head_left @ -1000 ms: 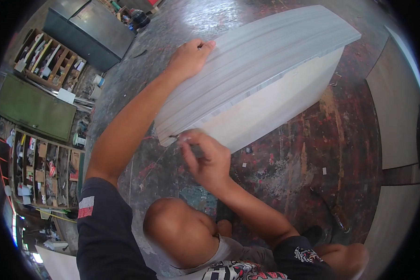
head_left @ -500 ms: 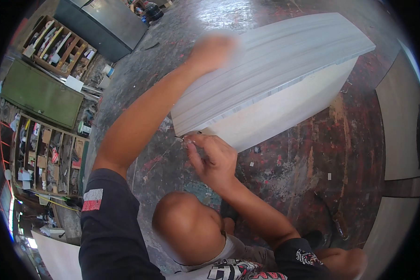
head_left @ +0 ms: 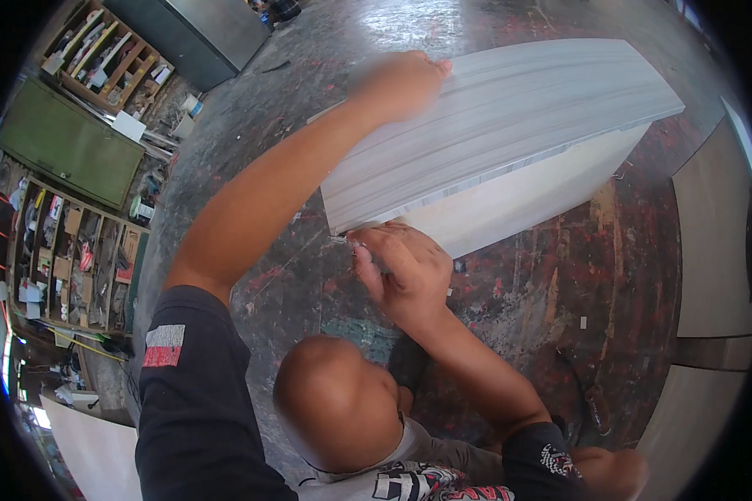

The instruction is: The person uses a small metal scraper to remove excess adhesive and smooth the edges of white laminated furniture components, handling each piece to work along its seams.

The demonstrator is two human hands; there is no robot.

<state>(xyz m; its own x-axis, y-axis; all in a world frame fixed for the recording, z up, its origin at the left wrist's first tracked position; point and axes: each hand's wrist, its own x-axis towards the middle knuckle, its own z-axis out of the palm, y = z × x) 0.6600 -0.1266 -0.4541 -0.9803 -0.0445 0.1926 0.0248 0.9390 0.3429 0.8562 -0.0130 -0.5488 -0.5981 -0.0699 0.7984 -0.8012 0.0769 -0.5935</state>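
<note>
Grey-streaked, pale-sided wood-grain box [head_left: 510, 125] lies on dark scuffed floor [head_left: 518, 309], long axis running away rightward from the right hand [head_left: 409, 267] at its near-left corner; left hand [head_left: 405, 83] at far edge; cannot tell whether either grip is closed.

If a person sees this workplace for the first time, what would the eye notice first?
Probably the large grey streaked panel, which fills the upper middle of the view above a pale side board. Next come the two bare hands: the left hand at the panel's far edge, the right hand by its near left corner. At the picture's left, a flat green panel also stands out.
</note>
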